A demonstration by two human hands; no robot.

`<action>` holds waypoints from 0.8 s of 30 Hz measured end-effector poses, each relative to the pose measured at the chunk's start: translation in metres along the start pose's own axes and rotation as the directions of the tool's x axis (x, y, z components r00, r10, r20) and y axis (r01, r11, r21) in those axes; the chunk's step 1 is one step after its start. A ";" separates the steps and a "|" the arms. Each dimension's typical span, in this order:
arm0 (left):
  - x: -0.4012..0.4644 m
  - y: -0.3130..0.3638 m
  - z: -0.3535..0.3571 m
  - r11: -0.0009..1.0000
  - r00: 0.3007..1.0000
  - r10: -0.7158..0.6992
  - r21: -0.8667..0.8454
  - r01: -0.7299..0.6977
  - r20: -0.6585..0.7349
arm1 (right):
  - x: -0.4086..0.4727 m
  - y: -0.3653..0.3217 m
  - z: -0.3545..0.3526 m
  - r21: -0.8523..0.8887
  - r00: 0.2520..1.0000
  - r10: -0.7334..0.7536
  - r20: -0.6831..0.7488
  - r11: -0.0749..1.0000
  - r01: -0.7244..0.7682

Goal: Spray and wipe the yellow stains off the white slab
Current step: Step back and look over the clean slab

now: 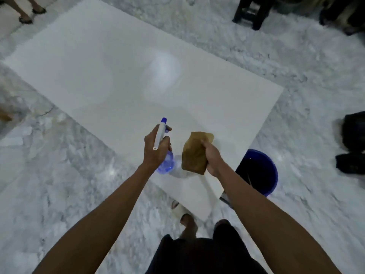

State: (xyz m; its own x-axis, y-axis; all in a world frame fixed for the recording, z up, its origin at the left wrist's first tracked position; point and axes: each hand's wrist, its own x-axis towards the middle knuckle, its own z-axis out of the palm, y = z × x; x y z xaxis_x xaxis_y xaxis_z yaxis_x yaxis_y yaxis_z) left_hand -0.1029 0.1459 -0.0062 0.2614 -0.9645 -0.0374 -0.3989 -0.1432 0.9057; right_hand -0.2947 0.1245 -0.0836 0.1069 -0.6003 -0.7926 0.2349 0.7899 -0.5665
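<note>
Spraying the near end of the large white slab (122,76)

Left hand (156,150) grips the blue-tipped clear plastic spray bottle (162,143), aimed far; right hand (212,157) clutches the brown cloth (194,153), ready for wiping.

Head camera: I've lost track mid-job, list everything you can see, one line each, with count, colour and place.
Large flat white slab: one, white, lying on the floor, filling the middle of the view; no yellow stain is plain on it.
Mottled marble floor: one, grey-white, all around the slab.
Round blue plastic bucket: one, dark blue, on the floor at the slab's near right edge.
Dark wooden stool: one, black-brown, far top.
Black bundle: one, black, floor at right edge; blurred.
Bystander's feet: two, in dark sandals, top left.
Clear blue spray bottle with white head: one, in the left hand's grip.
Folded brown cloth: one, yellow-brown, in the right hand's grip.
Left hand: one, above the slab's near corner.
Right hand: one, beside the left.
</note>
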 end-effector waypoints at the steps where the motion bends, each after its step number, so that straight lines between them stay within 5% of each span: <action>1: 0.004 -0.005 0.001 1.000 0.999 0.025 -0.005 -0.025 0.021 | -0.003 0.004 -0.003 0.012 0.999 -0.011 -0.036 1.000 0.012; 11: 0.025 -0.041 -0.002 0.973 0.955 0.215 -0.127 -0.192 0.204 | -0.030 0.030 -0.005 0.023 0.935 -0.138 -0.326 0.988 0.153; 18: 0.026 -0.066 -0.031 0.990 0.899 0.135 -0.088 -0.108 0.417 | -0.056 0.057 0.007 -0.002 0.893 -0.153 -0.424 0.986 0.167; 21: 0.031 -0.066 -0.038 0.991 0.857 0.135 -0.062 -0.120 0.498 | -0.075 0.055 0.021 -0.171 0.836 -0.288 -0.466 0.957 0.235; 24: 0.040 -0.061 -0.041 0.994 0.797 0.107 -0.034 -0.108 0.595 | -0.081 0.051 0.039 -0.521 0.686 -0.591 -0.425 0.779 0.348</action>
State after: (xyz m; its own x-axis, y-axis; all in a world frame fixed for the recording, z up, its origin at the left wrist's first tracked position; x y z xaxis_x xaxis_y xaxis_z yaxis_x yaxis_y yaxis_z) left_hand -0.0321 0.1253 -0.0459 -0.3574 -0.9157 -0.1838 -0.3945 -0.0303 0.9184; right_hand -0.2542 0.2083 -0.0398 -0.4756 -0.8251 -0.3049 -0.2831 0.4718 -0.8350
